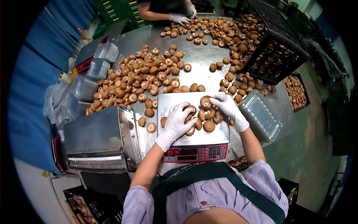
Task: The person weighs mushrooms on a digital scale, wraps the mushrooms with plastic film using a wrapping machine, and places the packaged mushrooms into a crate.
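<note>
A digital scale (pixel 195 153) with a steel pan (pixel 174 99) and lit red digits stands right in front of me. Several brown shiitake mushrooms (pixel 209 126) lie grouped on the pan. My left hand (pixel 175 125), in a white glove, curls its fingers over mushrooms on the pan's left half. With its fingertips, my gloved right hand (pixel 228 108) pinches one mushroom (pixel 205 102) at the top of the group. The undersides of the left fingers are partly hidden.
A large mushroom pile (pixel 138 74) spreads across the steel table. Clear plastic trays stand stacked at left (pixel 82 88) and right (pixel 261 114). A tipped black crate (pixel 276 48) holds more mushrooms. Across the table, a co-worker's gloved hands (pixel 181 18) touch mushrooms. A metal-topped machine (pixel 93 130) sits at left.
</note>
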The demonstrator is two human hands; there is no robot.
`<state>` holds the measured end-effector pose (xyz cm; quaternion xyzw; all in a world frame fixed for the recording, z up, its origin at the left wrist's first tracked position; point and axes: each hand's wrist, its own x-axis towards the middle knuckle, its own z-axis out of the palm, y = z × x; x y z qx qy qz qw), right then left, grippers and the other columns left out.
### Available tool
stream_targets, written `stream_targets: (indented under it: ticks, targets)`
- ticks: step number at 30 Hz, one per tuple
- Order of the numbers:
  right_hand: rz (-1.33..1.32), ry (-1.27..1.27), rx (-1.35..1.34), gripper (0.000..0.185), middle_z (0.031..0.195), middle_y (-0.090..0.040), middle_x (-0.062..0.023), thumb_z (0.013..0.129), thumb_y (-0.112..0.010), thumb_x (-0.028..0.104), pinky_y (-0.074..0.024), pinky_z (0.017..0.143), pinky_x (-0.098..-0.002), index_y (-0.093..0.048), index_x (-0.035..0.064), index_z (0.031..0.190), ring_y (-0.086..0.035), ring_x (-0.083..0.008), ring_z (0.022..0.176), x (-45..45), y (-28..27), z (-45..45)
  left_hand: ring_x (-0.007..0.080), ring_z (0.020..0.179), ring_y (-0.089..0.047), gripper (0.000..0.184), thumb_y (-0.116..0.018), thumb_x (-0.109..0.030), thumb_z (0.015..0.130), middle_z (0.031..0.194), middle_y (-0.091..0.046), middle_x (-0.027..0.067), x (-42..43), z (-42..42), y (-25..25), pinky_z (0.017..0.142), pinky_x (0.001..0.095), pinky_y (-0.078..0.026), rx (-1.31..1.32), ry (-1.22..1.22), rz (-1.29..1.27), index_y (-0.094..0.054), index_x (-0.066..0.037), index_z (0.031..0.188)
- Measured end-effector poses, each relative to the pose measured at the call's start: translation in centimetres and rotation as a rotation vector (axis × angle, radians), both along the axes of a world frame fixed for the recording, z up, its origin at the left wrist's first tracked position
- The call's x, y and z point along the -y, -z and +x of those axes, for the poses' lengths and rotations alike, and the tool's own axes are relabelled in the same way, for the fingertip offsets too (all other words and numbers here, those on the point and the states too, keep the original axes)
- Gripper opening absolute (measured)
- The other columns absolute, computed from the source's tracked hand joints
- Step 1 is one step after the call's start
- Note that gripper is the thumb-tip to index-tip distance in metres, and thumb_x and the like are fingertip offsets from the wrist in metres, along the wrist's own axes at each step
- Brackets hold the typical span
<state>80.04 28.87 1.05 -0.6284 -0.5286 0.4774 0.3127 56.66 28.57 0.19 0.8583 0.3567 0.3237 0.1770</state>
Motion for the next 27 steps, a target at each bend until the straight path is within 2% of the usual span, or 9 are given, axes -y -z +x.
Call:
stream_targets:
  ticks: [4,7,12,15,17,18,19,22,27]
  targets:
    - [0.011,0.007,-0.034,0.03,0.077,-0.061,-0.0001,0.088,-0.063,0.026,-0.0437,0.061,-0.021,-0.067,-0.0026,0.096,-0.052,-0.0057,0.066,0.2,0.1,0.2,0.0333,0.097,-0.056,0.03,-0.068,-0.024,0.073,0.109,-0.057,0.0164,-0.1,0.0,0.6,0.085,0.0411,-0.044,-0.029,0.011,-0.057,-0.063,-0.007,0.097]
    - [0.031,0.049,-0.083,0.031,0.077,-0.061,0.0002,0.088,-0.063,0.027,-0.0437,0.061,-0.021,-0.067,-0.0024,0.098,-0.052,-0.0058,0.066,0.3,0.0,0.2,0.037,0.11,-0.051,0.033,-0.065,-0.024,0.077,0.121,-0.053,0.0198,0.0,-0.4,0.9,0.093,0.0421,-0.04,-0.114,0.029,-0.051,-0.062,-0.009,0.106]
    - [0.06,0.087,-0.124,0.032,0.077,-0.06,0.0008,0.089,-0.061,0.027,-0.0431,0.061,-0.0209,-0.064,-0.0028,0.101,-0.052,-0.005,0.067,0.2,0.3,0.8,0.0352,0.113,-0.049,0.039,-0.065,-0.025,0.076,0.124,-0.052,0.0186,0.1,-0.5,0.9,0.097,0.0424,-0.037,-0.035,0.002,-0.211,-0.06,-0.011,0.113]
    - [0.09,0.108,-0.554,0.03,0.081,-0.059,0.0017,0.09,-0.055,0.029,-0.0428,0.065,-0.0202,-0.064,0.0009,0.099,-0.053,-0.0063,0.071,1.3,1.2,2.7,0.0393,0.118,-0.046,0.049,-0.064,-0.026,0.077,0.128,-0.048,0.0234,-0.1,-0.8,0.8,0.101,0.0421,-0.036,0.012,-0.017,-0.314,-0.054,-0.009,0.122]
    - [-0.001,0.212,-0.877,0.037,0.093,-0.062,-0.0081,0.089,-0.052,0.035,-0.0479,0.071,-0.0283,-0.061,0.0014,0.101,-0.059,-0.0167,0.079,3.7,-1.7,2.1,0.0402,0.118,-0.046,0.049,-0.064,-0.025,0.078,0.128,-0.047,0.025,-0.1,-0.7,0.7,0.102,0.0415,-0.037,0.042,-0.031,-0.346,-0.054,-0.008,0.122]
    - [-0.01,0.267,-0.89,0.04,0.093,-0.063,-0.0107,0.091,-0.048,0.038,-0.0486,0.071,-0.0306,-0.061,0.0014,0.101,-0.059,-0.0197,0.077,4.9,-1.5,2.4,0.0406,0.118,-0.046,0.048,-0.063,-0.024,0.078,0.129,-0.047,0.0255,0.0,-0.8,0.6,0.102,0.0413,-0.037,0.06,-0.042,-0.364,-0.053,-0.008,0.122]
    - [0.065,0.177,-0.937,0.042,0.094,-0.064,-0.0114,0.092,-0.045,0.039,-0.0484,0.069,-0.0317,-0.061,0.0017,0.103,-0.059,-0.0181,0.074,5.8,-0.3,3.2,0.0399,0.118,-0.047,0.047,-0.063,-0.022,0.079,0.128,-0.047,0.0256,0.1,-0.8,0.2,0.101,0.0401,-0.038,0.041,-0.048,-0.358,-0.053,-0.006,0.123]
    - [0.073,0.103,-0.892,0.035,0.091,-0.065,-0.0138,0.092,-0.047,0.028,-0.0487,0.066,-0.0302,-0.062,-0.0031,0.096,-0.06,-0.0164,0.069,9.3,-0.6,3.5,0.0383,0.117,-0.048,0.042,-0.063,-0.023,0.083,0.127,-0.047,0.0257,0.2,-0.7,0.1,0.1,0.038,-0.04,0.124,-0.086,-0.389,-0.055,-0.004,0.12]
    - [-0.148,0.04,-0.71,0.022,0.093,-0.067,-0.0149,0.084,-0.054,0.013,-0.0454,0.089,-0.0317,-0.064,-0.0047,0.092,-0.062,-0.0225,0.095,12.1,0.5,3.5,0.037,0.117,-0.049,0.041,-0.063,-0.025,0.084,0.126,-0.048,0.0251,0.5,-0.8,-0.6,0.099,0.0373,-0.041,0.14,-0.094,-0.435,-0.057,-0.004,0.119]
